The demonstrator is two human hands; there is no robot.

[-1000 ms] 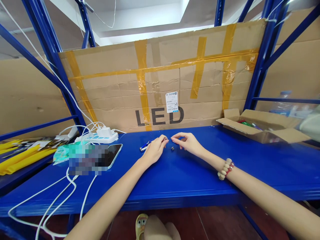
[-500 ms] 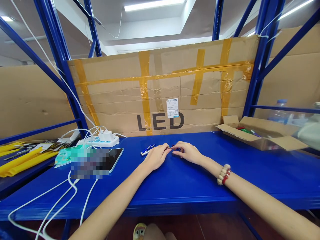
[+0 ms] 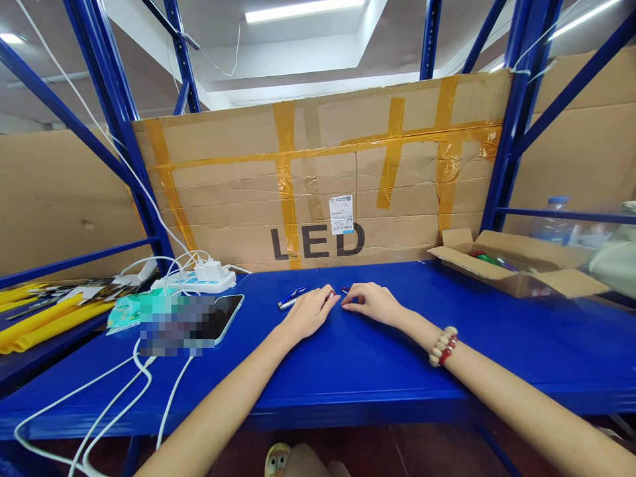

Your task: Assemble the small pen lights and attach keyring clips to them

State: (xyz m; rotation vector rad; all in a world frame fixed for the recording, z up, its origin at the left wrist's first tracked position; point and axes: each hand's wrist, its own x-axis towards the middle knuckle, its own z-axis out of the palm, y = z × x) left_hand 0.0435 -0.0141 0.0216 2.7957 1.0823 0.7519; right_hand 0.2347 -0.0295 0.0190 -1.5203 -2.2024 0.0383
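Observation:
My left hand rests low over the blue shelf top, its thumb and fingers pinched on a small reddish piece, mostly hidden. Just right of it, across a narrow gap, is my right hand with curled fingers and the fingertips close together. A small blue and red piece shows at those fingertips; its kind is too small to make out. Beyond the left hand lie blue and silver pens, partly covered by that hand.
A phone lies to the left, beside a white power strip and white cables. An open cardboard box with coloured items stands at the right. A taped cardboard sheet closes off the back. Blue posts flank the shelf.
My hands, whose fingertips nearly met before, are now slightly apart. The reddish piece shows more clearly at my left fingers. The pens beyond have stayed in place.

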